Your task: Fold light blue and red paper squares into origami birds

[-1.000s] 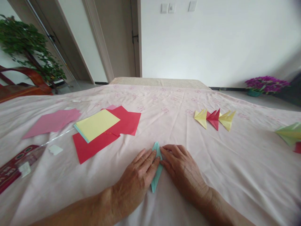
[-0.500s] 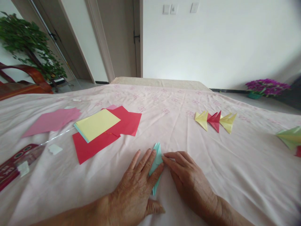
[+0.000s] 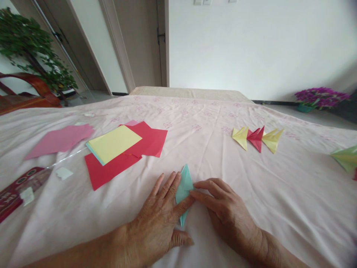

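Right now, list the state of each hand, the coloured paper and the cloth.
Teal paper: folded, diamond-shaped.
Left hand: spread, partly over that paper.
Right hand: fingertips at its right edge.
Yellow sheet: flat, uppermost.
Red sheets: flat, overlapping.
Pink sheets: flat, overlapping.
Three-piece row: folded.
Green piece: folded, partly visible.
Cloth: wrinkled.

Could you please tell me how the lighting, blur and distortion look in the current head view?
In the head view, light is soft over the tablecloth; the left hand, right hand and mint paper look fairly clear; the purple flowers look softer; the door frame leans, perhaps from wide-angle distortion; the picture's upper right corner is dark.
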A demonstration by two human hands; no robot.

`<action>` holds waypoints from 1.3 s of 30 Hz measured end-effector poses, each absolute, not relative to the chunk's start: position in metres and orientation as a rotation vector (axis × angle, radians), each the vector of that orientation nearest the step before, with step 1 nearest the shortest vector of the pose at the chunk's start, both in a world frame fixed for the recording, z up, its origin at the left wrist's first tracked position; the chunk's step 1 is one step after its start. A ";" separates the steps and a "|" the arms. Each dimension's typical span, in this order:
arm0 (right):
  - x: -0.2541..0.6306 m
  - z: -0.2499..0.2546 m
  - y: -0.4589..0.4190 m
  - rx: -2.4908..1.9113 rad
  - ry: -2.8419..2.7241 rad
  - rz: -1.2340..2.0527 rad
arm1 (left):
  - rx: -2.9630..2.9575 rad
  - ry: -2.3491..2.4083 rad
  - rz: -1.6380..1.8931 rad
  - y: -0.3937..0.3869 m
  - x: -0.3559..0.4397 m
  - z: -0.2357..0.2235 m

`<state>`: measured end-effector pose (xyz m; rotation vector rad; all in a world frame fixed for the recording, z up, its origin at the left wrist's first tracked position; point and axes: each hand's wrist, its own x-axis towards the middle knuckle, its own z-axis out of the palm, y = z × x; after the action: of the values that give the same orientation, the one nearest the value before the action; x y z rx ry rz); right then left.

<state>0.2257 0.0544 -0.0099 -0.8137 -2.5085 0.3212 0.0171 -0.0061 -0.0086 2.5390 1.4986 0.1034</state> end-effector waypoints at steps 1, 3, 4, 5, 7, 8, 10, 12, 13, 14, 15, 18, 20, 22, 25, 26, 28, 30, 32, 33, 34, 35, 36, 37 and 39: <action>0.226 -0.009 0.054 -0.819 -2.524 0.314 | 2.537 1.494 0.109 -0.006 0.017 -0.009; 0.227 -0.006 0.054 -0.837 -2.562 0.300 | 2.532 1.497 0.124 -0.006 0.017 -0.010; 0.227 -0.005 0.054 -0.847 -2.580 0.299 | 2.531 1.502 0.133 -0.006 0.017 -0.011; 0.227 -0.004 0.055 -0.860 -2.598 0.303 | 2.530 1.507 0.141 -0.006 0.017 -0.011; 0.228 -0.003 0.056 -0.884 -2.628 0.316 | 2.527 1.518 0.148 -0.005 0.017 -0.012; 0.228 -0.003 0.057 -0.894 -2.639 0.319 | 2.525 1.518 0.150 -0.005 0.017 -0.013; 0.229 -0.003 0.058 -0.902 -2.657 0.310 | 2.522 1.513 0.151 -0.005 0.017 -0.013; 0.229 -0.004 0.059 -0.912 -2.674 0.289 | 2.517 1.516 0.155 -0.005 0.016 -0.012; 0.229 -0.004 0.060 -0.921 -2.683 0.277 | 2.516 1.518 0.155 -0.005 0.016 -0.011; 0.228 -0.004 0.060 -0.929 -2.691 0.267 | 2.518 1.517 0.153 -0.005 0.016 -0.011; 0.228 -0.004 0.060 -0.939 -2.699 0.257 | 2.520 1.519 0.150 -0.005 0.016 -0.010; 0.228 -0.005 0.059 -0.956 -2.713 0.233 | 2.547 1.527 0.156 -0.007 0.018 -0.010; 0.228 -0.006 0.059 -0.956 -2.718 0.224 | 2.579 1.544 0.158 -0.009 0.020 -0.010; 0.228 -0.006 0.059 -0.951 -2.721 0.223 | 2.627 1.545 0.163 -0.012 0.021 -0.012; 0.227 -0.006 0.059 -0.963 -2.711 0.218 | 2.691 1.517 0.171 -0.017 0.022 -0.015; 0.227 -0.006 0.059 -0.972 -2.709 0.217 | 2.699 1.506 0.169 -0.017 0.022 -0.016; 0.226 -0.005 0.060 -0.989 -2.709 0.221 | 2.690 1.498 0.159 -0.018 0.021 -0.016; 0.225 -0.005 0.062 -0.994 -2.706 0.235 | 2.664 1.494 0.154 -0.016 0.021 -0.014; 0.224 -0.005 0.064 -0.982 -2.684 0.248 | 2.636 1.475 0.146 -0.014 0.020 -0.011; 0.224 -0.006 0.065 -0.971 -2.670 0.252 | 2.624 1.462 0.147 -0.012 0.019 -0.009; 0.224 -0.006 0.066 -0.963 -2.660 0.256 | 2.616 1.449 0.151 -0.011 0.019 -0.007; 0.224 -0.006 0.067 -0.957 -2.652 0.258 | 2.612 1.440 0.156 -0.010 0.018 -0.006; 0.224 -0.006 0.067 -0.954 -2.648 0.259 | 2.611 1.439 0.165 -0.010 0.018 -0.005; 0.224 -0.006 0.067 -0.952 -2.649 0.260 | 2.617 1.443 0.173 -0.010 0.018 -0.004; 0.224 -0.006 0.068 -0.946 -2.657 0.259 | 2.645 1.453 0.179 -0.011 0.018 -0.005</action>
<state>0.2240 0.0678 -0.0060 -0.9459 -2.6568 0.2588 0.0183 -0.0105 -0.0045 2.6453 1.4535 0.1790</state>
